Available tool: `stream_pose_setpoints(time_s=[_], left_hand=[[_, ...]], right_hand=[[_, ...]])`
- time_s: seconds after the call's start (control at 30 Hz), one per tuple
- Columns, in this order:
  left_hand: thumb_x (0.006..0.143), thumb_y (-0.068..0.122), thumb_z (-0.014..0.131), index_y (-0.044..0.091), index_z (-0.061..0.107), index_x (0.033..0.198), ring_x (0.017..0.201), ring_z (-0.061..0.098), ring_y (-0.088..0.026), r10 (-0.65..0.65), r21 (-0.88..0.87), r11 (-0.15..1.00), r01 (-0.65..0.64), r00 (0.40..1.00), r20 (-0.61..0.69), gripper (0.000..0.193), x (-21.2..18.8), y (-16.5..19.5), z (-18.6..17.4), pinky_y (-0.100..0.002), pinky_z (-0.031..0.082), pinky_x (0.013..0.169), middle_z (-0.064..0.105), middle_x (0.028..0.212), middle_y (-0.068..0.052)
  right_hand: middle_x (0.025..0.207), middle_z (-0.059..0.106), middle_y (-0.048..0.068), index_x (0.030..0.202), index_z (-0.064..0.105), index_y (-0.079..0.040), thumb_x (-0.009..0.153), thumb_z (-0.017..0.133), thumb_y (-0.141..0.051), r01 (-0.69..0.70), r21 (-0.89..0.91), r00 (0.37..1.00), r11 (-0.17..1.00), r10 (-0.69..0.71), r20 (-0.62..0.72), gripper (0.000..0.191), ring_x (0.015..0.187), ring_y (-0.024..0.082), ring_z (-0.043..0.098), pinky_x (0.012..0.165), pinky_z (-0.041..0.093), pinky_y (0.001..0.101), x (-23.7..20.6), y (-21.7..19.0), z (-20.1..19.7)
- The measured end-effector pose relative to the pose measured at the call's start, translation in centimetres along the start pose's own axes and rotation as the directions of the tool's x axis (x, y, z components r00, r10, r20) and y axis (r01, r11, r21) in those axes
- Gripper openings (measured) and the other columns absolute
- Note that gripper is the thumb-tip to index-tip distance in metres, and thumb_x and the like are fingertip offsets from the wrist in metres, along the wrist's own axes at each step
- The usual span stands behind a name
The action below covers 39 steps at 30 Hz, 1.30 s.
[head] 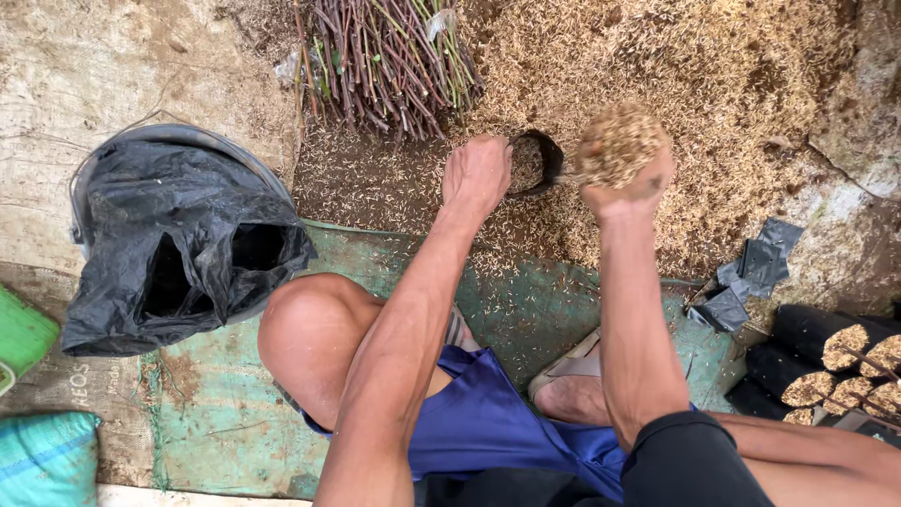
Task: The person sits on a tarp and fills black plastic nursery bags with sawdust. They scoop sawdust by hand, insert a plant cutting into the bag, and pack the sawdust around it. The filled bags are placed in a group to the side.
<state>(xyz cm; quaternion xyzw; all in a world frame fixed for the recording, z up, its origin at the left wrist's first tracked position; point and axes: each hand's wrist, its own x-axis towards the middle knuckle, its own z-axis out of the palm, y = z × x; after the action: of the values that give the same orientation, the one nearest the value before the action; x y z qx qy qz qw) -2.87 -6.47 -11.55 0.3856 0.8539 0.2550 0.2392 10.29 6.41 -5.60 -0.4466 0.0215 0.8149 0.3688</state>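
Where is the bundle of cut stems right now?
In the head view, the bundle of cut stems lies at top centre on the husk pile, just beyond the left hand and the small black bag.

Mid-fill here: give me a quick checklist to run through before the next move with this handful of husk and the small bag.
1. Left hand holding the small black bag by its rim: ok.
2. Bag mouth open: ok.
3. Right hand loaded with a heaped handful of husk: ok.
4. Handful directly over the mouth: not ok, it sits to the bag's right.
5. How full the bag is: cannot tell.
6. Husk pile within reach: ok.
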Motion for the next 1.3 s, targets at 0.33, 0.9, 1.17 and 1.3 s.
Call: stream_pose_setpoints(time_s=[0.33,0.9,1.17,1.3], left_hand=[[0.099,0.009,0.053,0.0,0.071,0.087,0.057,0.069,-0.026,-0.069,0.002,0.998,0.069,0.991,0.114,0.024,1.3,0.5,2.3,-0.04,0.057,0.048,0.071,0.077,-0.018],[0.096,0.014,0.055,0.003,0.069,0.089,0.073,0.071,-0.035,-0.058,-0.053,0.997,0.059,0.998,0.026,0.019,-0.7,-0.3,-1.2,-0.047,0.059,0.064,0.07,0.086,-0.019],[0.094,0.015,0.059,0.003,0.071,0.092,0.079,0.07,-0.04,-0.014,-0.107,0.994,0.004,0.995,-0.099,0.017,-2.4,-2.0,-3.0,-0.05,0.056,0.072,0.071,0.089,-0.02],[0.1,0.016,0.053,0.004,0.07,0.094,0.078,0.073,-0.035,-0.151,-0.127,0.979,0.157,0.987,0.057,0.022,-1.7,-2.2,-3.1,-0.046,0.06,0.069,0.072,0.09,-0.018]], right_hand=[[0.096,0.067,0.01,0.097,0.061,-0.009,0.098,0.053,-0.029,0.415,-0.391,0.905,0.822,-0.327,0.272,0.021,0.089,0.024,0.068,0.084,0.066,0.0468,1.4,4.9,-2.9],[0.074,0.069,0.011,0.101,0.072,0.001,0.09,0.065,-0.004,0.353,-0.724,0.79,-0.592,-0.225,0.57,0.014,0.047,0.013,0.054,0.038,0.044,0.0301,2.3,3.1,-3.4],[0.075,0.071,0.01,0.095,0.073,-0.002,0.094,0.067,-0.006,0.425,-0.693,0.804,-0.583,-0.109,0.584,0.008,0.053,0.017,0.051,0.041,0.042,0.0313,2.5,4.5,-2.9],[0.086,0.071,0.013,0.098,0.071,0.0,0.098,0.067,-0.003,0.753,-0.283,0.315,-0.594,-0.052,0.948,0.005,0.072,0.02,0.065,0.057,0.056,0.0284,0.6,5.2,-2.2]])
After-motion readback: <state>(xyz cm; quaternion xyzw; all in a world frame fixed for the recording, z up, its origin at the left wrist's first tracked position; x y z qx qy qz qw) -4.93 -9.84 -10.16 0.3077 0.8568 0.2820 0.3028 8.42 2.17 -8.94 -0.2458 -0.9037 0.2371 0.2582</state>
